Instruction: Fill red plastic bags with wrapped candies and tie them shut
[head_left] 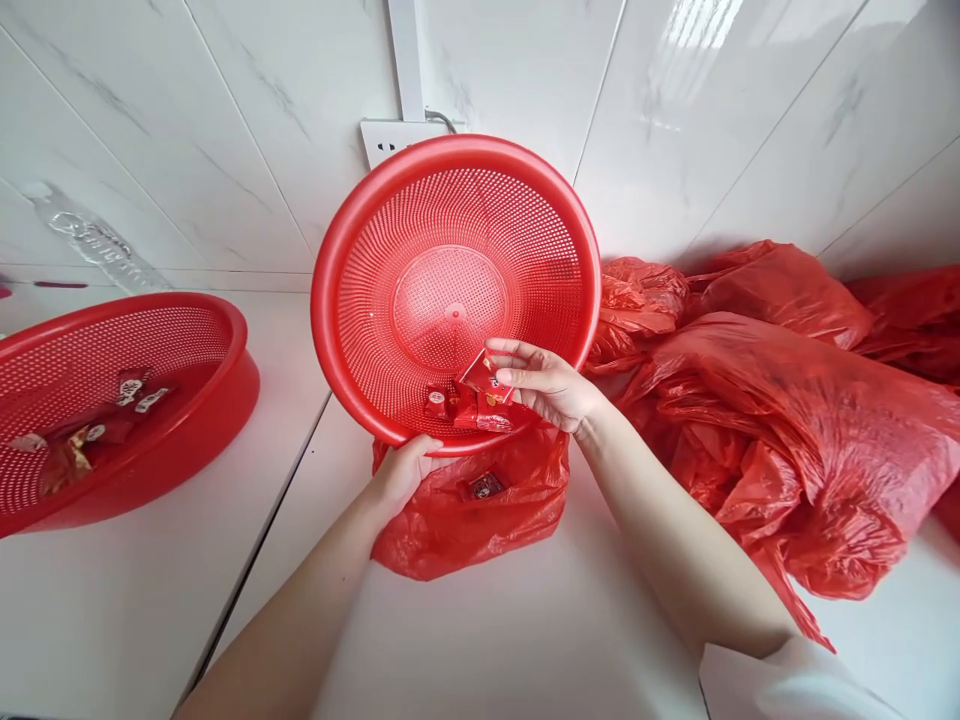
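Two forearms (300,610) (675,530): hands (401,473) (553,390) hold one basket (457,152), one packet (478,374).

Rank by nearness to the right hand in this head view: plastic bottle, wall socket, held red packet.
1. Red packet: held by the right hand.
2. Wall socket: behind the red colander.
3. Plastic bottle: far left.

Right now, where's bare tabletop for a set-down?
White tabletop, two patches: between the forearms, this side of the crumpled red plastic bag; and left, between the round red plastic basket and the dark table seam. Crowded: right, heaped red plastic bags; centre, tilted red mesh basket and that bag.
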